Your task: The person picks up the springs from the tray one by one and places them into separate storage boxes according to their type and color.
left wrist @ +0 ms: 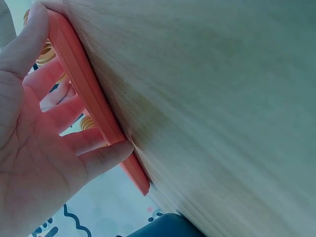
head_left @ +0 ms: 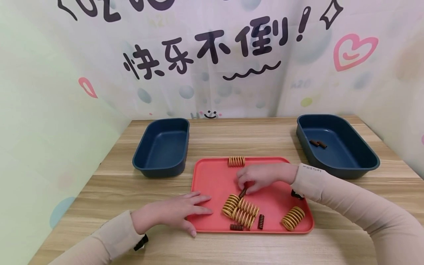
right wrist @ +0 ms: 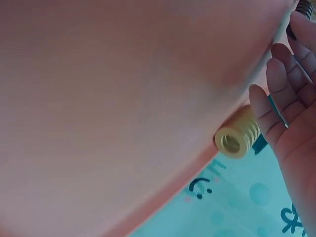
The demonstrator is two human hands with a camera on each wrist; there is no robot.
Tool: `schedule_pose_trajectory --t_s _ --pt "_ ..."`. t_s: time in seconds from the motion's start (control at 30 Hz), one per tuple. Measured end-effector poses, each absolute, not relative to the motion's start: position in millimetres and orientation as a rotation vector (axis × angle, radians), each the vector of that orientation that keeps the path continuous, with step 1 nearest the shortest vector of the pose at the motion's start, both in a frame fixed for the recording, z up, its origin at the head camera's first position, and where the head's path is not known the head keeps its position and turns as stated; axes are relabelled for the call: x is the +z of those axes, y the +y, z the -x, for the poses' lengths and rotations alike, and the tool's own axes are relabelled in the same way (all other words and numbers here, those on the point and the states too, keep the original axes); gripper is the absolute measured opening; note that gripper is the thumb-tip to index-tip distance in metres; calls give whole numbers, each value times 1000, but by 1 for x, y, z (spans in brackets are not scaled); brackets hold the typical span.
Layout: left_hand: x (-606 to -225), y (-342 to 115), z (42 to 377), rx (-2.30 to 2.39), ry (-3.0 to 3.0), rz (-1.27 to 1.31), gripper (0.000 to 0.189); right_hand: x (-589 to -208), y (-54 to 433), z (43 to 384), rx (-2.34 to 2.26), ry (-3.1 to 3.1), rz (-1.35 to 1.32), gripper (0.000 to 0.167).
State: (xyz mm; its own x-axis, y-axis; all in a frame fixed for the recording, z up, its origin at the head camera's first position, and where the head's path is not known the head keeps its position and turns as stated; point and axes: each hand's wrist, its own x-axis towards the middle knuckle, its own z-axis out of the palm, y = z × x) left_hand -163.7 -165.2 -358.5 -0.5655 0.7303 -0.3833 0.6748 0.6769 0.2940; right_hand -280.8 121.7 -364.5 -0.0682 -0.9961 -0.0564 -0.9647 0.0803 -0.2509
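Observation:
My right hand [head_left: 256, 177] reaches over the red tray [head_left: 212, 173] and pinches a small dark spring [head_left: 243, 193] between thumb and fingers. The right wrist view catches part of that spring at the top corner. Just below it lie several large gold springs [head_left: 244, 218] in a cluster. Two more small dark springs, one lying flat [head_left: 236, 227] and one pointing away [head_left: 261, 222], are near the tray's front edge. My left hand [head_left: 179, 211] rests at the tray's left edge, fingers spread and straight, holding no spring.
Single gold springs lie at the tray's back edge [head_left: 236, 161] and right front [head_left: 293, 218]. A blue bin [head_left: 161, 171] stands at the back left. Another blue bin [head_left: 351, 170], at the back right, contains small dark springs [head_left: 318, 144]. A printed cloth hangs behind the wooden table [head_left: 109, 191].

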Motion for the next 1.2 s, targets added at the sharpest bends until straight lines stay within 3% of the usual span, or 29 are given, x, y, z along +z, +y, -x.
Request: schedule_pose_trajectory --t_s 0.43,0.73,1.2 --pt "-359 -165 164 153 2413 -1106 65 -330 154 299 -330 2279 1824 5" --pt "-358 -165 164 156 2410 -1095 65 -311 178 315 -339 2358 1900 9" --pt "-358 -166 163 163 2410 -1083 65 -269 226 333 -286 2661 1684 17"
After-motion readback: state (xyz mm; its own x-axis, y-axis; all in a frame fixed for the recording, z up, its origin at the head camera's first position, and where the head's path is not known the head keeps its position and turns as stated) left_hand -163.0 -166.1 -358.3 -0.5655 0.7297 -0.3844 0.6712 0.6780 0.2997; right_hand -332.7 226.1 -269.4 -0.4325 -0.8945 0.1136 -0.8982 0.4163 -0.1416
